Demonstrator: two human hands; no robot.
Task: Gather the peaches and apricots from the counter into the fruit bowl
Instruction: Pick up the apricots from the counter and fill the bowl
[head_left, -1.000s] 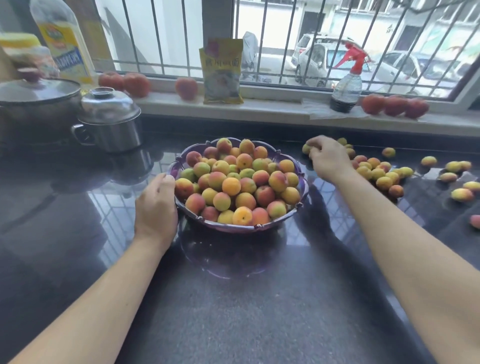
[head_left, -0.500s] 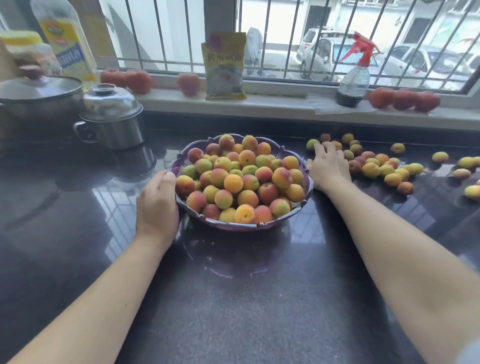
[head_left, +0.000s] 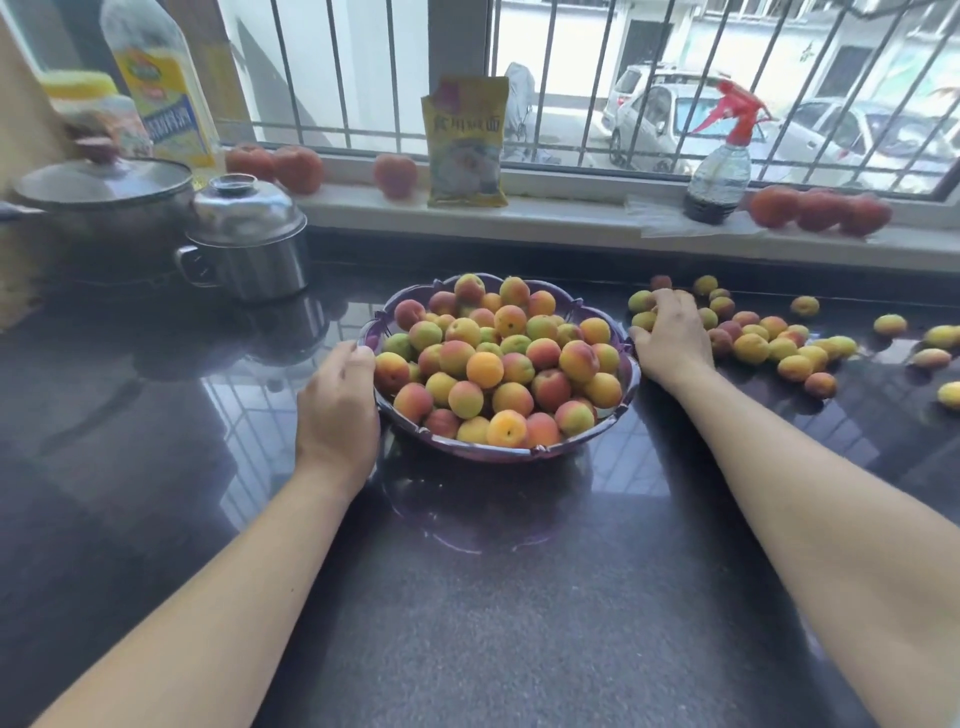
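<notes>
Dark polished counter (head_left: 493, 623) runs bare from its near edge up to the fruit bowl (head_left: 498, 452), which sits mid-counter, heaped with peaches and apricots (head_left: 498, 364). Left hand (head_left: 337, 410) rests against the bowl's left rim, fingers curved along it. Right hand (head_left: 672, 343) lies just right of the bowl, fingers curled over loose fruit (head_left: 779, 348) scattered toward the far right edge; whether it grips any is hidden. Steel pot (head_left: 249, 244) stands far left; the sill behind is blurred.
</notes>
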